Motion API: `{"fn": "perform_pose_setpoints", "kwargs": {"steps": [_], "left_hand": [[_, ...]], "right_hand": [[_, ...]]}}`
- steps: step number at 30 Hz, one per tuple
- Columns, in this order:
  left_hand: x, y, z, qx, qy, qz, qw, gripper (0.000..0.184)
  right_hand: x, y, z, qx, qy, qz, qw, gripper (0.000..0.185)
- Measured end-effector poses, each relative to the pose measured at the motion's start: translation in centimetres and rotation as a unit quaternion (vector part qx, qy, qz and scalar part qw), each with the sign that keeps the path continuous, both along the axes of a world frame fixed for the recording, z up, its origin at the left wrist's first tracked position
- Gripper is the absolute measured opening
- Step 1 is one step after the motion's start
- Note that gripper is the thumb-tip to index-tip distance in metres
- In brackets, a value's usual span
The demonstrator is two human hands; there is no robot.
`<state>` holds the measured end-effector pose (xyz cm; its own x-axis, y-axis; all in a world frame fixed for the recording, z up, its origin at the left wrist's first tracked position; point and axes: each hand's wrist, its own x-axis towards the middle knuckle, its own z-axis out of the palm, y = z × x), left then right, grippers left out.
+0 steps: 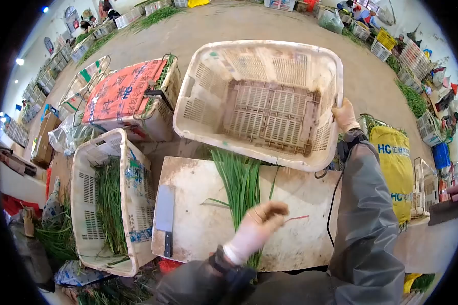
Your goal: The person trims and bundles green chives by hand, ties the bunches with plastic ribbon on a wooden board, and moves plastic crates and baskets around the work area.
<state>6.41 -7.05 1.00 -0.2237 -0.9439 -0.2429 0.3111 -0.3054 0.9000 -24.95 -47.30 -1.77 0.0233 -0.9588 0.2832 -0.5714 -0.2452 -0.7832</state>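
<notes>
My right hand point(345, 116), gloved, grips the right rim of a dirty white plastic basket point(269, 140), which is tilted so its empty slatted inside shows. Below it lies a white board point(300, 203) with a bundle of long green stalks point(239, 183) running down its middle. My left hand point(258, 226), also gloved, is over the lower part of the bundle with its fingers curled; what they hold, if anything, is too small to make out. A thin red strip point(297, 218) is beside its fingertips. A cleaver point(165, 211) with a black handle rests at the board's left edge.
Left of the board stands a white basket point(124, 203) with green stalks inside. Behind it is a crate under a red sack point(122, 94). A yellow sack point(392, 162) is at the right, and a black cord hangs over the board's right side. People sit far back among crates.
</notes>
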Motion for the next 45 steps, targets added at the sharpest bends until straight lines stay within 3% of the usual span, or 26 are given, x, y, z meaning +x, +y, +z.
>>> {"fn": "perform_pose_setpoints", "kwargs": {"steps": [3, 4, 7, 8, 11, 12, 14, 16, 19, 23, 26, 31, 32, 33, 34, 35, 37, 39, 42, 45], "left_hand": [[-1.4, 2.7, 2.5, -0.041, -0.073, -0.076, 0.994, 0.029], [-1.7, 2.9, 2.7, -0.07, -0.112, -0.075, 0.988, 0.029], [-2.2, 3.5, 2.6, -0.141, -0.211, -0.06, 0.965, 0.03], [-2.2, 3.8, 2.0, -0.156, -0.234, -0.039, 0.959, 0.03], [-1.9, 4.4, 1.9, -0.171, -0.269, -0.023, 0.948, 0.03], [-1.8, 4.6, 1.9, -0.175, -0.28, -0.032, 0.943, 0.03], [-1.8, 5.3, 1.5, -0.213, -0.318, -0.044, 0.923, 0.03], [-1.5, 6.0, 1.5, -0.26, -0.384, -0.079, 0.882, 0.03], [-1.4, 7.3, 1.1, -0.296, -0.442, -0.112, 0.839, 0.032], [-1.0, 8.7, 0.6, -0.312, -0.487, -0.137, 0.804, 0.034], [-0.6, 9.9, 0.7, -0.312, -0.512, -0.161, 0.784, 0.037], [1.1, 9.9, -0.2, -0.227, -0.586, -0.216, 0.747, 0.045], [2.2, 9.7, -1.5, -0.203, -0.544, -0.157, 0.799, 0.045], [3.2, 9.3, 0.1, -0.126, -0.574, -0.18, 0.789, 0.044], [4.7, 8.9, -2.8, -0.125, -0.561, -0.132, 0.807, 0.04], [6.0, 8.6, -2.8, -0.115, -0.613, -0.147, 0.768, 0.039], [7.9, 8.2, -2.4, -0.075, -0.625, -0.142, 0.764, 0.044], [9.7, 7.5, -8.2, -0.021, -0.612, -0.117, 0.782, 0.052], [8.1, 8.9, -5.0, 0.021, -0.651, -0.151, 0.744, 0.064], [7.7, 8.4, -6.3, 0.018, -0.629, -0.115, 0.769, 0.08]], "right_hand": [[1.5, -0.2, 2.2, -0.048, 0.067, -0.014, 0.996, 0.036], [1.7, -0.6, 3.9, -0.047, 0.201, -0.031, 0.978, 0.054], [3.3, -1.3, 7.6, -0.002, 0.32, -0.165, 0.933, 0.069], [1.5, -3.9, 5.5, -0.095, 0.309, -0.226, 0.919, 0.076], [3.5, 0.9, 6.3, -0.135, 0.358, -0.159, 0.91, 0.061], [2.6, 0.9, 4.1, -0.16, 0.418, -0.14, 0.883, 0.061], [4.0, 5.2, 3.3, -0.085, 0.425, -0.117, 0.894, 0.059], [2.7, 7.9, -0.3, -0.071, 0.372, -0.047, 0.924, 0.061], [3.5, 16.8, -0.5, -0.035, 0.375, 0.0, 0.926, 0.053], [1.1, 26.7, -2.4, -0.055, 0.336, 0.055, 0.939, 0.049], [-1.2, 34.5, -0.8, -0.043, 0.329, 0.06, 0.941, 0.044], [-8.5, 45.7, 0.6, -0.026, 0.32, -0.037, 0.946, 0.041], [-9.8, 48.1, 1.1, 0.012, 0.317, -0.066, 0.946, 0.041], [-11.2, 50.9, 1.3, 0.056, 0.314, -0.095, 0.943, 0.04], [-12.8, 53.2, 0.8, 0.058, 0.3, -0.102, 0.947, 0.039], [-14.1, 54.9, 0.1, 0.056, 0.283, -0.111, 0.951, 0.038], [-15.3, 57.7, -0.8, 0.081, 0.252, -0.112, 0.958, 0.038], [-14.3, 60.7, -0.1, 0.131, 0.261, -0.082, 0.953, 0.038], [-12.9, 62.4, -0.6, 0.174, 0.238, -0.033, 0.955, 0.039], [-10.5, 61.5, -0.8, 0.198, 0.261, -0.002, 0.945, 0.04]]}}
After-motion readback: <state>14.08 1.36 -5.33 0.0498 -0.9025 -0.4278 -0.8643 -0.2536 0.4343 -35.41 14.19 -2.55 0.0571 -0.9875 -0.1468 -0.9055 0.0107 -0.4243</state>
